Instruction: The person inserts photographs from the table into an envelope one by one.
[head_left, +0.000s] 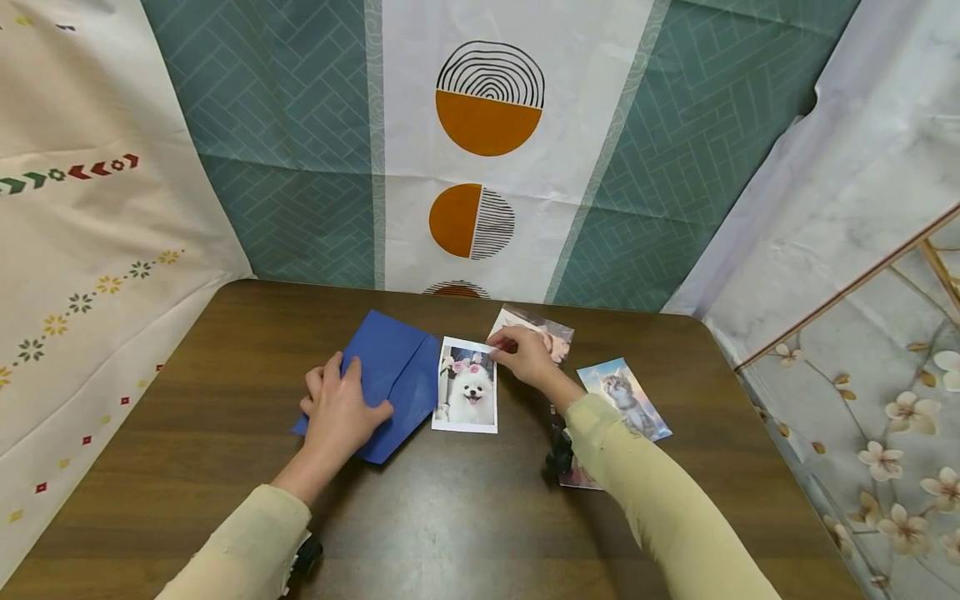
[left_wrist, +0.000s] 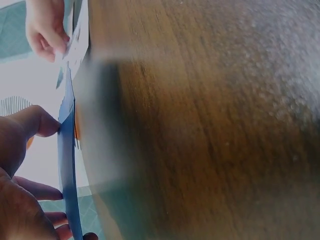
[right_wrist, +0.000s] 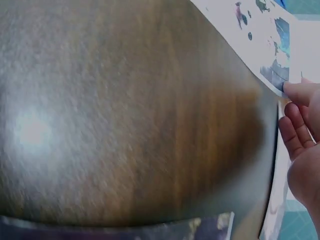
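Note:
A blue envelope (head_left: 393,358) is held by my left hand (head_left: 337,412), thumb on its near side and fingers along its left edge. In the left wrist view the envelope (left_wrist: 67,165) is seen almost edge-on, above the wood. Its pointed flap faces right, toward a white-bordered photo of a fluffy white dog (head_left: 471,400). My right hand (head_left: 528,358) pinches that photo at its top right corner, thumb against the printed face in the right wrist view. The photo's left edge overlaps the flap's tip in the head view.
Behind the right hand lies another photo (head_left: 557,333), partly covered. A kitten photo (head_left: 626,400) lies to the right on the brown wooden table (head_left: 465,517). One more photo (head_left: 579,477) shows mostly hidden under the right forearm. Patterned cloths (head_left: 300,150) hang around the table.

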